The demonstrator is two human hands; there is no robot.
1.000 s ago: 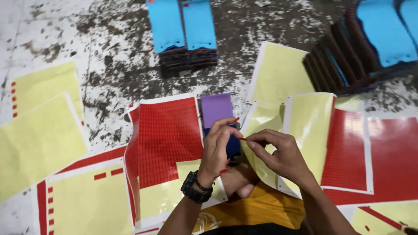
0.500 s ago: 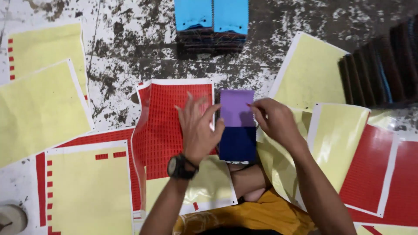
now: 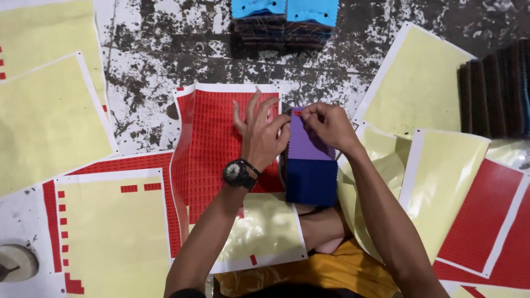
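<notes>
A person seated on the floor presses a small red sticker [image 3: 297,113] onto the top edge of a purple swatch [image 3: 307,139], the uppermost leaf of a booklet whose dark blue leaf [image 3: 311,182] shows below it. The right hand [image 3: 329,126] pinches the sticker between thumb and forefinger at the swatch's upper left corner; the left hand [image 3: 260,134], fingers spread, rests on the red sticker sheet [image 3: 212,160] and steadies the booklet's left edge.

By the look of it the job is well under way: many peeled yellow backing sheets [image 3: 47,118] lie all around, and only one sheet looks largely full. Stacks of blue-topped booklets [image 3: 284,11] stand at the far edge and a row of dark ones [image 3: 494,91] at the right.

Room is tight. Paper laps the booklet on both sides, and bare speckled floor [image 3: 149,72] shows only ahead of the hands.
</notes>
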